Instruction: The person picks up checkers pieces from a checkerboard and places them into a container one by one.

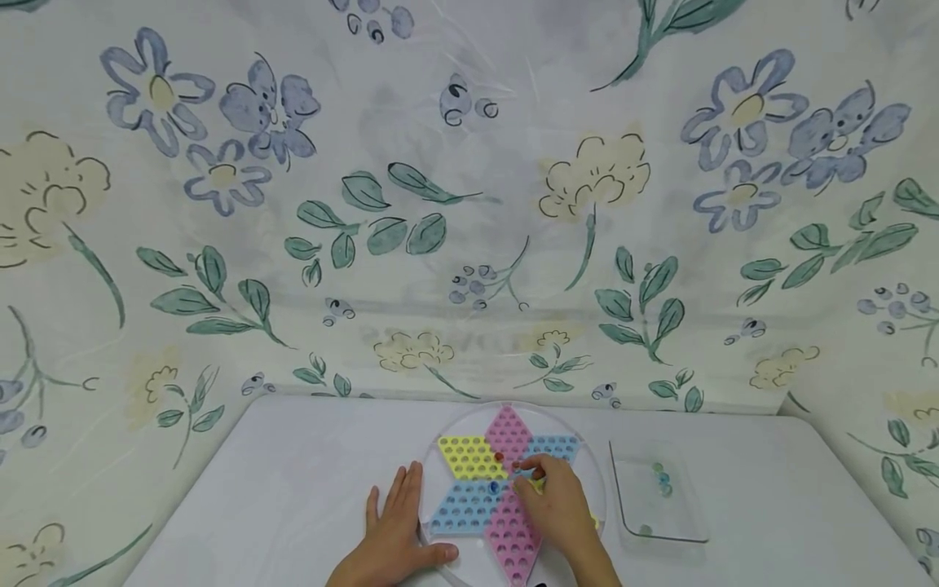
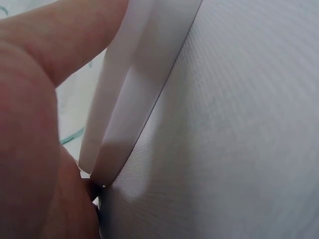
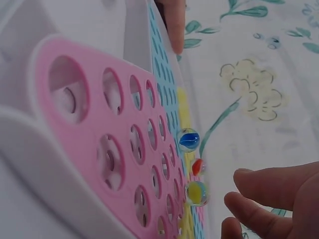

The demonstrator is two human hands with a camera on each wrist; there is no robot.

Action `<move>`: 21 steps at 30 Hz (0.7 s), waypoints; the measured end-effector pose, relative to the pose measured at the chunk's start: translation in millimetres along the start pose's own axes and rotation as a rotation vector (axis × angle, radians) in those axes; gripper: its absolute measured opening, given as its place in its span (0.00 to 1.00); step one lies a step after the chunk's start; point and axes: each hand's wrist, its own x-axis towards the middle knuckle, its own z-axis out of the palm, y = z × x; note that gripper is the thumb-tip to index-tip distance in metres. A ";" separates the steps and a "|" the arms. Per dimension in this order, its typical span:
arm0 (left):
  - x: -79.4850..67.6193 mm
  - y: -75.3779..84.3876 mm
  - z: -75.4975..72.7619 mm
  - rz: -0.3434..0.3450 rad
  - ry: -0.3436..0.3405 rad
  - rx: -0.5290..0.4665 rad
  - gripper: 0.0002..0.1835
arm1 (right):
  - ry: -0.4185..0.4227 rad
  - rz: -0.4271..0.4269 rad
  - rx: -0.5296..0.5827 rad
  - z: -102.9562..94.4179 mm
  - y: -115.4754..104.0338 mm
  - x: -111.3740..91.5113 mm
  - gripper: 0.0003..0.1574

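Note:
A round white Chinese checkers board (image 1: 587, 440) with a pink, yellow and blue star of holes lies on the table. Beside its left rim rests my left hand (image 1: 392, 530), fingers straight and thumb over the edge. My right hand (image 1: 557, 501) is over the middle of the star. In the right wrist view its fingertips (image 3: 243, 175) are apart from the marbles, with no marble visible between them. A blue marble (image 3: 188, 140), a red marble (image 3: 198, 166) and a yellow marble (image 3: 197, 193) sit close together on the board. The right hand covers part of the star in the head view.
A clear tray (image 1: 663, 539) with several greenish and blue marbles (image 1: 663, 479) stands on the white table (image 1: 308, 481), right of the board. Behind and at the sides hangs a flower-patterned cloth (image 1: 513, 244).

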 end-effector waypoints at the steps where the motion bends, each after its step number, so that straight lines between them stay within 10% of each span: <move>1: -0.4 0.1 0.0 0.001 0.000 -0.002 0.73 | -0.008 0.015 -0.005 0.5 0.3 0.7 0.15; 21: -2.2 0.0 -0.1 0.036 0.005 0.008 0.71 | -0.062 0.055 -0.087 4.2 0.9 5.8 0.13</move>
